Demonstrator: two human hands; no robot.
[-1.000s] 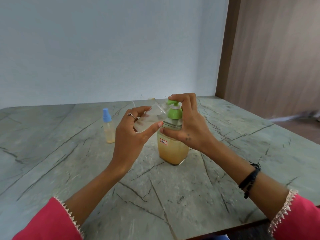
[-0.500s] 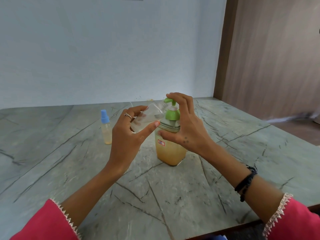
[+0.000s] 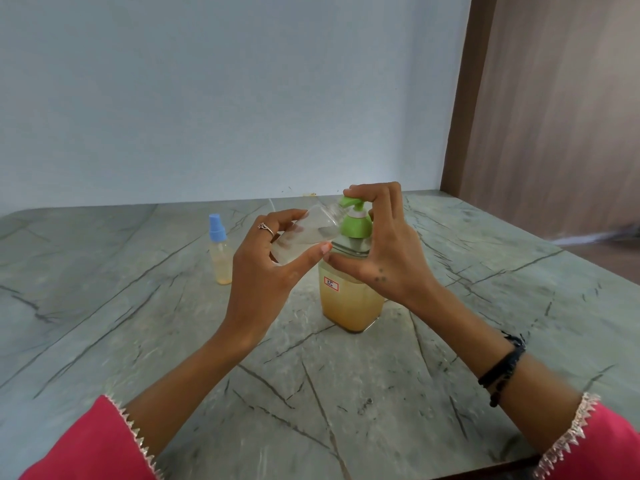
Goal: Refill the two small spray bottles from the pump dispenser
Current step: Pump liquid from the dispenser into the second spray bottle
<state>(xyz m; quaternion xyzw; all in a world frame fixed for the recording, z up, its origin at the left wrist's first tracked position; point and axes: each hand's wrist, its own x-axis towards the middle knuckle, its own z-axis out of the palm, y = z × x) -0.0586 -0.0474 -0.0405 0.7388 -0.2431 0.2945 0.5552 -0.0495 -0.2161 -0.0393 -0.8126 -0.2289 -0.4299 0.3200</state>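
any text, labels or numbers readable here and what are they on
"35": my best reading of the red-bordered white sticker on the front of the pump dispenser; the second character is blurred, so it may be another figure.
No other text shows; the spray bottle with the blue cap bears none.

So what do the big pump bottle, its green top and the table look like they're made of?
Pump bottle: clear, glossy plastic by the look, since the amber liquid shows through; glass can't be ruled out. Green top: opaque moulded plastic, smooth with a slight sheen. Table: grey-green stone or a stone-look slab with dark veins and a dull polish; which one can't be told.
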